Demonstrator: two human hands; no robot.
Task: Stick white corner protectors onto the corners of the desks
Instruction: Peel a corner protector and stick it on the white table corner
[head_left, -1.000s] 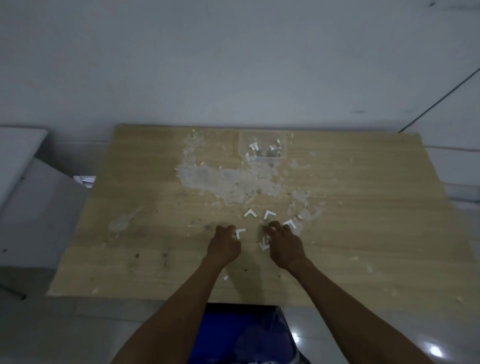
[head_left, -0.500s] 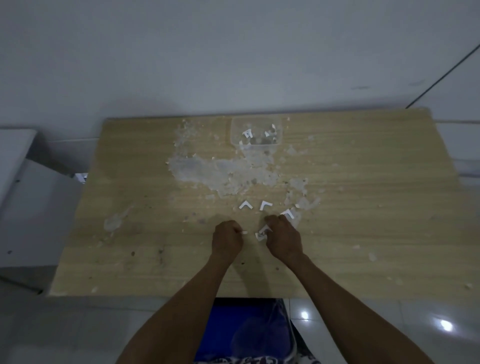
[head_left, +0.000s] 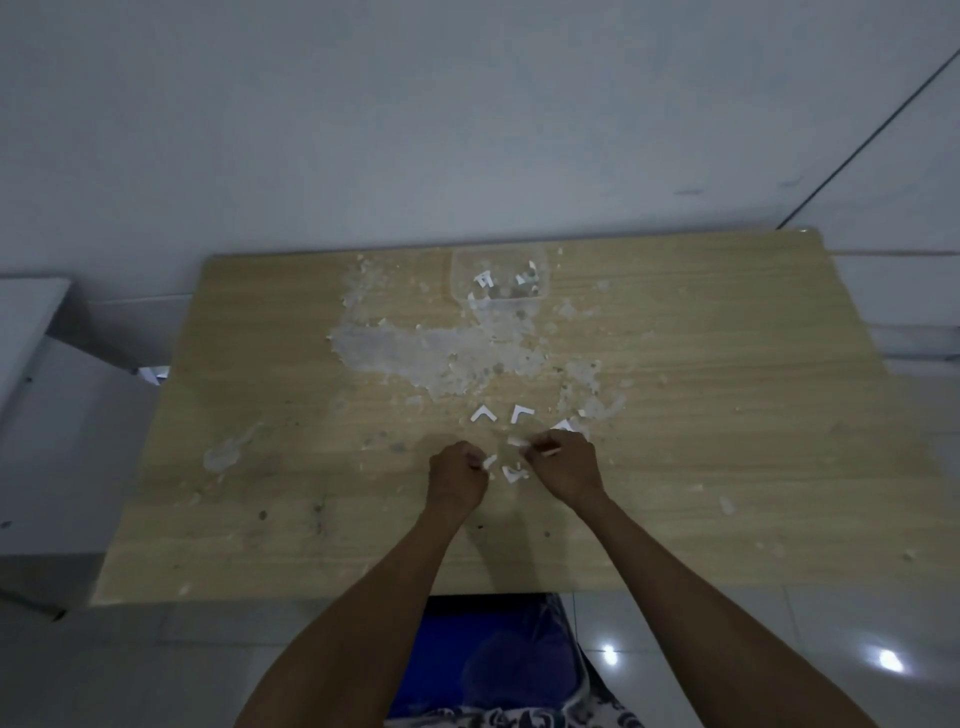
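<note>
I see a pale, flaky white residue patch (head_left: 415, 353) spread over the middle of the wood, with a smaller smear (head_left: 223, 456) off to the left. Beyond it stands a plain grey wall (head_left: 467, 114). Glossy floor tiles (head_left: 831, 654) below catch two light spots.

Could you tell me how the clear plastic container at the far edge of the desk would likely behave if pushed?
The clear container looks thin-walled and nearly empty, so it is probably light and would slide easily. Being low and wide, it seems unlikely to tip. The crumbly residue beside it might snag it slightly.
</note>
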